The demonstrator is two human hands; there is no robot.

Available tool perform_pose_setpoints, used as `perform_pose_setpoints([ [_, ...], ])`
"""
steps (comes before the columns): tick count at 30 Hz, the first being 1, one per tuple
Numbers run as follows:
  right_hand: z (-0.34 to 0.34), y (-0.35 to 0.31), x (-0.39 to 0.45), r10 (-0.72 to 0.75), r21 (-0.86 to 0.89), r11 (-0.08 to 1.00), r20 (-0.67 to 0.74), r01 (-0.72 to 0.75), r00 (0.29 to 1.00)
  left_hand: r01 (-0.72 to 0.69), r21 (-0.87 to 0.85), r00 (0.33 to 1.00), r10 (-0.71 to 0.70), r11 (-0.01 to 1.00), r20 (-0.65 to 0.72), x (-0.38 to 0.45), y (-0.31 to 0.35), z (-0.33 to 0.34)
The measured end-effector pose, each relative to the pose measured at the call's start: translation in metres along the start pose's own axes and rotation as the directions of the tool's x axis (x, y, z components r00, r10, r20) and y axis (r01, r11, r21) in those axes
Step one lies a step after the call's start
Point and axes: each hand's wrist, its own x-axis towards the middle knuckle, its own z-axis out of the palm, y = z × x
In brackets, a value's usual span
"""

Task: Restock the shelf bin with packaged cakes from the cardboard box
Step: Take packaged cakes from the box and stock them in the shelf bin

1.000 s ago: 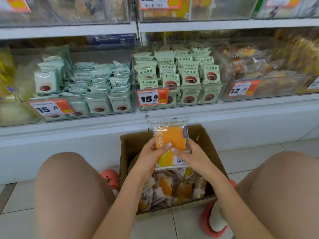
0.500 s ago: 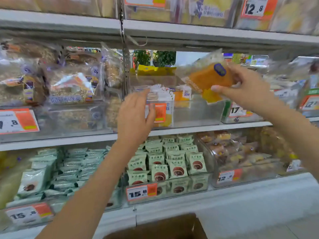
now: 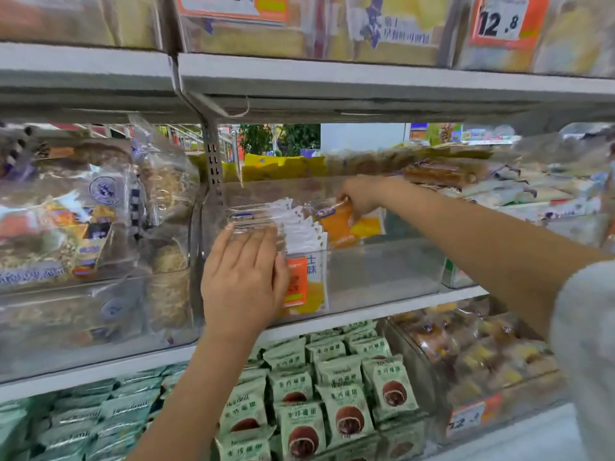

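Note:
A clear plastic shelf bin (image 3: 382, 271) stands on the middle shelf, mostly bare on its right side. My right hand (image 3: 361, 197) reaches over its rim and pinches an orange packaged cake (image 3: 342, 227) by its top edge, inside the bin. The cake stands behind a short row of upright white-topped packets (image 3: 299, 227) at the bin's left. My left hand (image 3: 244, 277) lies flat with straight fingers against the bin's front left wall, beside the orange price tag (image 3: 294, 282). The cardboard box is out of view.
A bin of bagged brown pastries (image 3: 86, 221) sits to the left, past a metal shelf upright (image 3: 213, 161). Green cake packets (image 3: 332, 394) fill the bin below, next to a bin of wrapped buns (image 3: 472, 361). A shelf board (image 3: 332, 88) hangs close above.
My view rose from the box to the middle shelf. My right hand carried the orange cake up and then down into the bin. My left hand let go of it and pressed against the bin's front.

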Motion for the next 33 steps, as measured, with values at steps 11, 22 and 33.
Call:
perform_pose_setpoints([
  [11, 0.026, -0.002, 0.026, 0.274, 0.336, 0.894, 0.114, -0.296, 0.955, -0.004, 0.018, 1.0, 0.005, 1.0, -0.028, 0.0, 0.003, 0.0],
  [22, 0.04, 0.025, 0.02, 0.304, 0.797, 0.583, -0.032, -0.159, 0.952, -0.001, 0.038, 0.999, 0.003, 0.999, -0.038, -0.001, 0.003, 0.0],
  [33, 0.04, 0.021, 0.02, 0.33, 0.804, 0.525, 0.11, -0.28, 0.937, 0.001, 0.05, 1.0, 0.001, 0.999, -0.026, -0.001, 0.003, 0.0],
])
